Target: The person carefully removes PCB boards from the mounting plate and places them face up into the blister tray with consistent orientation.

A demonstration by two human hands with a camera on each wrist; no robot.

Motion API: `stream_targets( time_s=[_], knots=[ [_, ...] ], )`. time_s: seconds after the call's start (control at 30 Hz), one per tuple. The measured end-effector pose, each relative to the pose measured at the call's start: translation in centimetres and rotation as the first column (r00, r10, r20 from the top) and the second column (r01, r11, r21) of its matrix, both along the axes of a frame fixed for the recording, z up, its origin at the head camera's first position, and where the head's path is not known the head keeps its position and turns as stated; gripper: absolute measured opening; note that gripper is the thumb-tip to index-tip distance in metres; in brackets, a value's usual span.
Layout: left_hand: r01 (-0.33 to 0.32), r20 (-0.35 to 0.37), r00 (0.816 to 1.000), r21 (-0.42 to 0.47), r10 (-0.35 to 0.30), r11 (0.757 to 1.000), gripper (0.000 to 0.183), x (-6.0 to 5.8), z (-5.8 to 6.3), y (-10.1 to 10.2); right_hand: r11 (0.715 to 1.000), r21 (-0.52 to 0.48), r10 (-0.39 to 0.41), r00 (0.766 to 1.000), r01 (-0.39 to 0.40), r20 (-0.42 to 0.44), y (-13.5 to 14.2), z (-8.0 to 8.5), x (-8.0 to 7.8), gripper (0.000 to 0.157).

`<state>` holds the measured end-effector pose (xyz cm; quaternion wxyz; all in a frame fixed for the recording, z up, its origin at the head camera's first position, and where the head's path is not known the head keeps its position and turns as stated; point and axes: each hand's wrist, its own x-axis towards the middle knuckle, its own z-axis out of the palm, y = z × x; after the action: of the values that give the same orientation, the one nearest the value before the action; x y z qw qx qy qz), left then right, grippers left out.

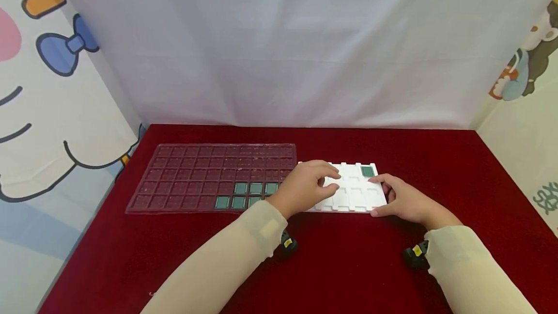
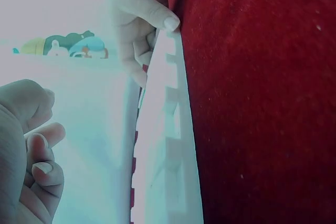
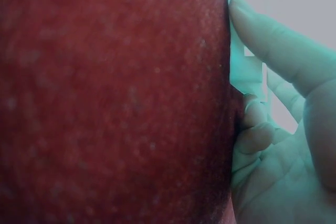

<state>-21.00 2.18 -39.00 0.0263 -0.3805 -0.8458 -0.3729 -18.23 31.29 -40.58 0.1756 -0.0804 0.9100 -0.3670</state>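
A white tray [image 1: 359,201] with rows of shallow pockets lies on the red cloth. One dark green square chip [image 1: 368,171] sits in its far right corner pocket. My right hand [image 1: 403,201] grips the tray's right end, its thumb [image 3: 262,32] at the near corner and the forefinger over the far part of that edge. Above the tray's left part hovers my left hand [image 1: 305,185], thumb and forefinger apart; in the left wrist view its other fingers [image 2: 47,174] are loosely bent and nothing shows between them. That hand hides part of the white tray.
To the left lies a clear plastic tray [image 1: 174,174] with many square pockets, several green chips [image 1: 239,202] in its near right part. The left forearm and hand cover its near right corner. White curtain [image 1: 279,62] closes off the back, with printed cloth on both sides.
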Motion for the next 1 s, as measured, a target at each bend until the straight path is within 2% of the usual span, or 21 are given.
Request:
stream_targets(
  time_s=[0.27,0.57,0.7,1.0],
  knots=[
    [0.012,0.018,1.000,0.044,-0.013,0.999,0.023,-0.1,0.0,1.1,1.000,0.016,-0.005,1.000,0.005,0.006,0.0,0.1,0.0,0.085],
    [-0.019,0.045,0.999,0.010,0.018,1.000,0.024,-0.4,0.2,2.5,1.000,-0.006,0.012,1.000,-0.012,-0.010,-0.2,0.0,0.1,0.084],
    [-0.023,0.030,0.999,-0.005,0.024,1.000,0.025,-0.6,0.4,3.1,1.000,-0.003,0.008,1.000,-0.008,-0.009,-0.1,0.1,0.1,0.084],
    [-0.019,0.041,0.999,0.027,0.018,0.999,0.024,-1.0,0.3,4.7,1.000,-0.009,0.016,1.000,-0.016,-0.016,0.0,-0.1,0.1,0.083]
  ],
)
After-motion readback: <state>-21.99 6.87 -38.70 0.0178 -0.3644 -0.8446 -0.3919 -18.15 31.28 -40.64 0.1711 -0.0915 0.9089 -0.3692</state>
